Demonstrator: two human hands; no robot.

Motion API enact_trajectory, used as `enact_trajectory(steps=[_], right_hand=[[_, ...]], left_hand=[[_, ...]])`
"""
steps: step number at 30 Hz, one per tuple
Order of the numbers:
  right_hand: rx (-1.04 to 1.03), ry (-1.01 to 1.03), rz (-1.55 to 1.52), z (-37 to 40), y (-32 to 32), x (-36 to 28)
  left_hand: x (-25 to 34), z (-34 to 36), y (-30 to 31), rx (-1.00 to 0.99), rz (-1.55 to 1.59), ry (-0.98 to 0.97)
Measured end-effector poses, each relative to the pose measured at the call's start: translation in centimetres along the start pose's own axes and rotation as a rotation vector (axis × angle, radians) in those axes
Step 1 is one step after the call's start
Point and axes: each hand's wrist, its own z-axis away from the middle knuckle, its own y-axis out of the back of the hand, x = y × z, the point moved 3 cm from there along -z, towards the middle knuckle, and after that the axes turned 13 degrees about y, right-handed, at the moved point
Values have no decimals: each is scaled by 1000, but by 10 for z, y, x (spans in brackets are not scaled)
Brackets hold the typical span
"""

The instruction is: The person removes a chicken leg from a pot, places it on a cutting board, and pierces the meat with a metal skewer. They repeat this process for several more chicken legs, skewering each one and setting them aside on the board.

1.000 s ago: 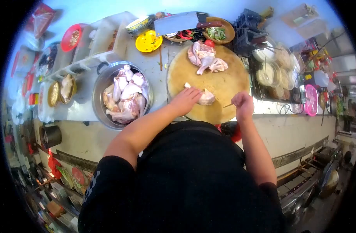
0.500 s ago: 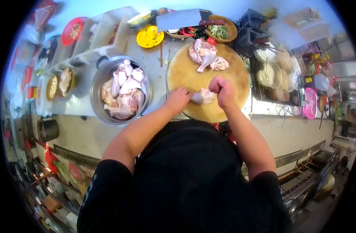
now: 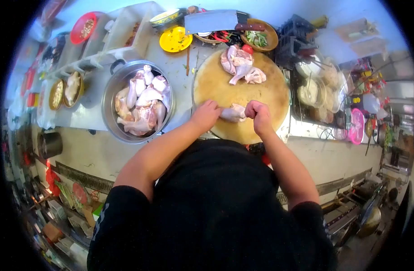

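Note:
A raw chicken leg point(image 3: 234, 113) lies near the front of the round wooden chopping board point(image 3: 216, 86). My left hand point(image 3: 208, 113) is closed on the leg's narrow left end. At the meaty right end is my right hand point(image 3: 260, 115), fingers curled into a fist; what it grips, if anything, is hidden. Farther back on the board rests a pile of raw chicken pieces point(image 3: 243, 65), with a small red tomato point(image 3: 247, 49) behind it. Left of the board stands a metal pot point(image 3: 108, 113) full of raw chicken legs point(image 3: 144, 106).
A cleaver point(image 3: 211, 23) lies across bowls behind the board, beside a yellow plate point(image 3: 176, 39) and a bowl of cut greens point(image 3: 256, 38). Black knife rack point(image 3: 292, 40) and clear containers point(image 3: 311, 90) stand to the right. Plastic bins point(image 3: 130, 34) line the back left.
My right fist has come down slightly, against the chicken leg's right end. My left hand keeps its place at the narrow end. The whole view has shifted a little.

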Motion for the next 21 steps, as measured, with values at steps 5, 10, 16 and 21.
enact_trajectory(steps=[5, 10, 16, 21], right_hand=[[39, 148, -207, -18, -24, -42], [95, -3, -185, -30, -54, -16], [132, 2, -246, -32, -55, -10], [57, 7, -173, -29, -64, -5]], left_hand=[[-14, 5, 8, 100, 179, 156], [-12, 1, 13, -5, 35, 93], [-15, 0, 8, 31, -7, 47], [-15, 2, 10, 8, 15, 54]])
